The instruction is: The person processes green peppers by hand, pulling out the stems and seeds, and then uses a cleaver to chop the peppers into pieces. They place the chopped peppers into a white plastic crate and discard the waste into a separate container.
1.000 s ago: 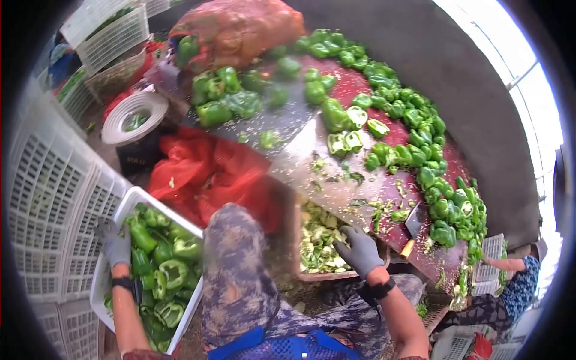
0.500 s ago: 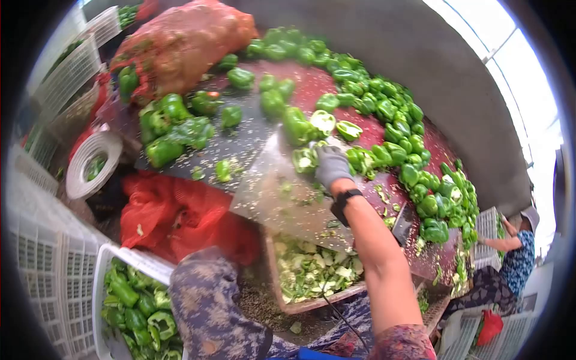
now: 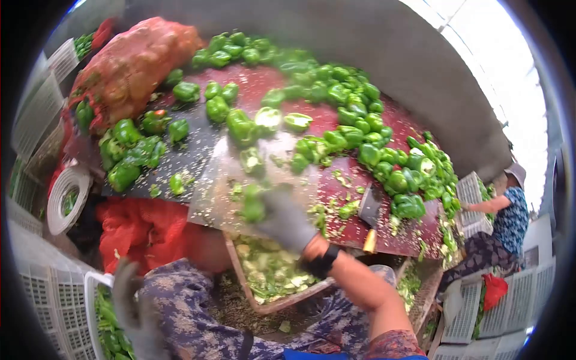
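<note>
My right hand (image 3: 288, 222), in a grey glove and with a dark band at the wrist, is closed on a green bell pepper (image 3: 254, 204). Motion blurs both, above the near edge of a pale board (image 3: 210, 195). At lower left my left hand (image 3: 129, 306), also gloved, is raised beside a white crate of green peppers (image 3: 111, 324); its blurred fingers look stretched out and hold nothing visible. Cut pepper halves (image 3: 267, 118) lie on the board's far side. A knife with a broad blade (image 3: 371, 204) rests to the right.
Whole bell peppers (image 3: 354, 96) are heaped along the back and right of the red table (image 3: 336, 186). A tray of scraps (image 3: 264, 307) sits below the near edge. A full mesh sack (image 3: 132, 66) stands back left. Another person (image 3: 510, 216) works at far right.
My right hand has come from the pepper pieces mid-table toward the near edge, bringing a pepper. My left hand has entered view at lower left. The camera view has shifted.
</note>
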The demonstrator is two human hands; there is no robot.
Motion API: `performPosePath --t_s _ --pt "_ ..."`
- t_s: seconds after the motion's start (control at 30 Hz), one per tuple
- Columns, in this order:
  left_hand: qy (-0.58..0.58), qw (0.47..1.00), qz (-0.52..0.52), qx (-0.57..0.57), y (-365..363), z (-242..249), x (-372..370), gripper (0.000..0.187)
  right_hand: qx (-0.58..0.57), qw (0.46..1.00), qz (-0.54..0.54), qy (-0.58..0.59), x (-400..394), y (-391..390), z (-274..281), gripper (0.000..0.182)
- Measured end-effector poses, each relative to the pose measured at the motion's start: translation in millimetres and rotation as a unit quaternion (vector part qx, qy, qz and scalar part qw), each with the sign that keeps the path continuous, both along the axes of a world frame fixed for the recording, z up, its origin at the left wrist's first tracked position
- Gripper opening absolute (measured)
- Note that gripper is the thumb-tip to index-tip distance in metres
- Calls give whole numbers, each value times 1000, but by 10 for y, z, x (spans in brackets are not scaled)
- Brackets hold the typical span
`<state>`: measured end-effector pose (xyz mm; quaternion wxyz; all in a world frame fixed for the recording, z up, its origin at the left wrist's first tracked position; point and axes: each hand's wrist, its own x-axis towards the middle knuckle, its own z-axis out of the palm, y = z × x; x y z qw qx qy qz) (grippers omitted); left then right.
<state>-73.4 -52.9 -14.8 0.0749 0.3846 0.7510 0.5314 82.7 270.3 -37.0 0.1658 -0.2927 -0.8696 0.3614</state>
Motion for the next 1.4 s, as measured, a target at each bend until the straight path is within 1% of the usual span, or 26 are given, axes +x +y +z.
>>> performPosePath --t_s 0.07,0.13,0.2,0.3,0.37,0.47,0.5,0.6,0.7,0.83,0.87,0.9,0.93,0.97,1.0,1.03,1.07,1.1,1.13,1.17,1.2,1.23,1.27,1.3,1.33,1.4 --pt "-156 985 -69 12 618 201 410 57 106 987 91 83 64 -414 -22 40" --pt "-270 944 -190 -5 956 170 567 61 86 984 112 110 177 -833 186 41" --pt "-356 908 -206 86 1132 42 753 63 5 989 129 75 294 -1004 270 37" --pt "-536 809 -188 155 1140 -143 897 59 -96 980 154 77 446 -990 158 42" --pt "-541 810 -184 130 1070 -292 977 54 -187 959 180 112 501 -991 -33 44" --pt "-534 819 -184 102 1043 -228 1091 46 -260 943 199 63 582 -1001 -199 44" --pt "-524 824 -191 95 1030 -261 1099 46 -198 958 195 78 585 -1009 -200 40" --pt "-532 820 -193 89 1051 -305 1128 42 -148 978 138 52 674 -1099 -137 36" --pt "-566 800 -167 106 1063 -455 1106 39 41 995 69 52 698 -1164 -242 35" --pt "-586 796 -97 113 1072 -606 1057 37 124 992 17 -1 810 -1033 -239 41" --pt "-589 798 -68 106 1072 -602 1038 36 99 995 -9 -26 860 -928 -291 42" --pt "-566 809 -108 117 1038 -628 980 38 71 996 -30 -50 923 -819 -375 43" --pt "-542 824 -112 118 1010 -635 931 39 136 989 -10 -63 1021 -703 -499 45" --pt "-515 842 -107 117 979 -611 886 40 125 984 10 -126 1113 -623 -548 40" --pt "-486 861 -99 113 948 -561 836 41 95 955 53 -276 1182 -522 -674 43" --pt "-481 864 -81 124 921 -341 817 41 124 938 93 -310 1162 -484 -532 48" --pt "-474 867 -69 135 857 -91 768 42 96 940 94 -315 1084 -450 -314 50" --pt "-455 873 -55 164 749 20 677 44 67 961 95 -250 998 -385 -277 47" --pt "-303 945 11 120 627 45 574 44 142 979 98 -112 892 -319 -363 41" --pt "-144 985 73 67 457 36 434 44 147 971 85 -169 747 -241 -430 37" --pt "-104 984 121 76 266 56 308 45 153 960 66 -225 499 -146 -337 35" --pt "-64 980 171 81 78 77 180 45 182 968 52 -165 322 -14 -385 33" --pt "-147 954 211 152 -151 112 66 47 210 971 37 -104 141 149 -519 32" --pt "-99 961 249 67 -356 134 -34 50 236 971 20 -42 -52 322 -650 31" --pt "-50 957 286 -19 -594 106 -135 52 277 959 21 -48 -266 523 -764 30" --pt "17 927 280 -247 -1423 -441 -427 56 353 933 13 -67 -627 866 -929 30"
